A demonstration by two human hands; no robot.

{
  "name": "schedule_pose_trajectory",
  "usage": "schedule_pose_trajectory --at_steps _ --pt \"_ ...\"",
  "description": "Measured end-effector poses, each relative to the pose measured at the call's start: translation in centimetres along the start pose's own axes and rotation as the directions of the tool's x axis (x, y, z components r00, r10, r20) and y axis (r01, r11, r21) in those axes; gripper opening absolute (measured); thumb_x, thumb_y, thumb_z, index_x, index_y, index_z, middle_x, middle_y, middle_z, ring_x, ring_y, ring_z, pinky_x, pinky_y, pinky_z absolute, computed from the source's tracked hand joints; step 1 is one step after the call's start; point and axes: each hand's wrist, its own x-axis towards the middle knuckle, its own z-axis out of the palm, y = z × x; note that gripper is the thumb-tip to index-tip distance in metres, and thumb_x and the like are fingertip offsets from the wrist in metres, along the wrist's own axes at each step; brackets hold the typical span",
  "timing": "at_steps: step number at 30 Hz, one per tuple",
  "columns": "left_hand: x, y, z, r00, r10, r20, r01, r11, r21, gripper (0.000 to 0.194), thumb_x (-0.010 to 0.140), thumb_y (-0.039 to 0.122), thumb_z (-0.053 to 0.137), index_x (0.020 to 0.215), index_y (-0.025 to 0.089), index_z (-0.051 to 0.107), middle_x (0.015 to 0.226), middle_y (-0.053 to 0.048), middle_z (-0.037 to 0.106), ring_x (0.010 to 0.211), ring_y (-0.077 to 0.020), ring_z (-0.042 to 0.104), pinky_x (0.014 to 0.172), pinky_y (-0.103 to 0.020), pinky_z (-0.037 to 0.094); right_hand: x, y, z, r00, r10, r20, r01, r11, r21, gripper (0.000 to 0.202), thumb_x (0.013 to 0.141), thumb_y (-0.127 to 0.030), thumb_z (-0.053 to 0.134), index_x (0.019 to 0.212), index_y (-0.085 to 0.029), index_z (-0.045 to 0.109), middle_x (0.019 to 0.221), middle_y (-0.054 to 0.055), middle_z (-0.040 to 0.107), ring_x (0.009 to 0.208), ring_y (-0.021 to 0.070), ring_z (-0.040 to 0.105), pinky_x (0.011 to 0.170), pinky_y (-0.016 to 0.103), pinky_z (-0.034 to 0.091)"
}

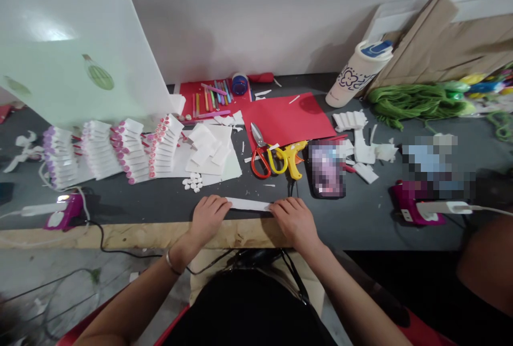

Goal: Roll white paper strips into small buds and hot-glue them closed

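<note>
A narrow white paper strip (249, 205) lies flat near the front edge of the dark table. My left hand (209, 219) holds its left end, fingers together and pressed down on it. At the right end, my right hand (294, 220) presses on the strip in the same way. Beyond the strip are small white pieces (192, 182) and a stack of white paper pieces (206, 146). Scissors (260, 156) with red and yellow handles and a yellow glue gun (294, 159) lie past my hands. Red paper (288, 117) is behind them.
Rows of folded white papers with coloured tips (130, 151) stand at left. A phone (327, 168), tumbler (356, 75) and green yarn (404, 101) are at right. Purple power adapters (66, 211) with cables sit near both sides. Another person's limb (487, 266) shows at lower right.
</note>
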Motion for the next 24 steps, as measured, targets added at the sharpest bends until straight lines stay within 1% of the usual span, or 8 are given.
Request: schedule_pose_trajectory --at_steps 2,5,9,14,19,21,24 --pt "0.0 -0.4 -0.1 1.0 0.001 -0.024 -0.001 1.0 0.012 0.021 0.1 0.012 0.052 0.101 0.019 0.072 0.095 -0.006 0.075 0.092 -0.0197 0.063 0.076 -0.034 0.042 0.2 0.1 0.1 1.0 -0.004 -0.002 0.004 1.0 -0.002 0.02 0.098 -0.01 0.055 0.097 -0.02 0.072 0.097 0.005 0.073 0.09 0.0192 0.055 0.084 0.035 0.039" --pt "-0.2 -0.8 0.0 1.0 -0.013 -0.006 0.013 0.999 -0.045 0.024 0.1 0.012 0.051 0.101 0.021 0.073 0.094 -0.006 0.073 0.093 -0.0195 0.063 0.076 -0.033 0.043 0.3 0.2 0.4 1.0 0.014 0.006 -0.014 1.0 0.017 0.021 0.098 -0.01 0.056 0.097 -0.021 0.073 0.097 0.006 0.072 0.091 0.0196 0.056 0.085 0.035 0.04" --pt "-0.5 -1.1 0.4 0.994 -0.102 0.049 0.109 0.977 -0.185 0.022 0.102 0.02 0.053 0.098 0.022 0.075 0.093 -0.006 0.072 0.092 -0.0191 0.062 0.079 -0.032 0.046 -0.1 0.4 0.6 0.995 0.099 -0.016 -0.097 0.993 0.073 0.015 0.098 -0.019 0.062 0.094 -0.025 0.075 0.097 0.004 0.072 0.096 0.0199 0.057 0.084 0.035 0.039" --pt "-0.1 -1.3 0.5 0.967 -0.226 0.118 0.254 0.898 -0.36 0.026 0.103 0.031 0.054 0.092 0.022 0.076 0.091 -0.006 0.071 0.089 -0.0191 0.06 0.083 -0.034 0.049 -0.3 0.6 0.5 0.983 0.179 -0.046 -0.174 0.98 0.092 0.015 0.099 -0.024 0.063 0.093 -0.026 0.076 0.105 0.003 0.073 0.103 0.022 0.055 0.088 0.037 0.039" --pt "0.6 -1.5 0.2 0.919 -0.346 0.187 0.393 0.808 -0.439 0.026 0.098 0.035 0.062 0.081 0.021 0.074 0.087 -0.005 0.068 0.089 -0.0191 0.06 0.086 -0.034 0.048 -0.5 0.5 0.3 0.968 0.241 -0.075 -0.233 0.967 0.105 0.016 0.097 -0.028 0.065 0.085 -0.024 0.074 0.113 0.005 0.072 0.108 0.0258 0.052 0.088 0.039 0.039" --pt "0.8 -1.6 0.0 0.908 -0.363 0.211 0.42 0.787 -0.453 0.024 0.097 0.035 0.064 0.079 0.021 0.073 0.087 -0.004 0.068 0.088 -0.019 0.06 0.088 -0.035 0.048 -0.6 0.5 0.3 0.958 0.275 -0.082 -0.267 0.959 0.101 0.016 0.096 -0.029 0.067 0.082 -0.024 0.073 0.115 0.006 0.071 0.109 0.0273 0.051 0.089 0.04 0.038" --pt "1.0 -1.6 -0.1 0.904 -0.365 0.221 0.427 0.778 -0.462 0.022 0.095 0.034 0.065 0.079 0.02 0.072 0.087 -0.004 0.068 0.088 -0.0193 0.059 0.088 -0.035 0.048 -0.7 0.5 0.3 0.95 0.305 -0.071 -0.298 0.95 0.099 0.014 0.094 -0.028 0.069 0.081 -0.024 0.073 0.116 0.006 0.07 0.11 0.0281 0.05 0.089 0.041 0.037"
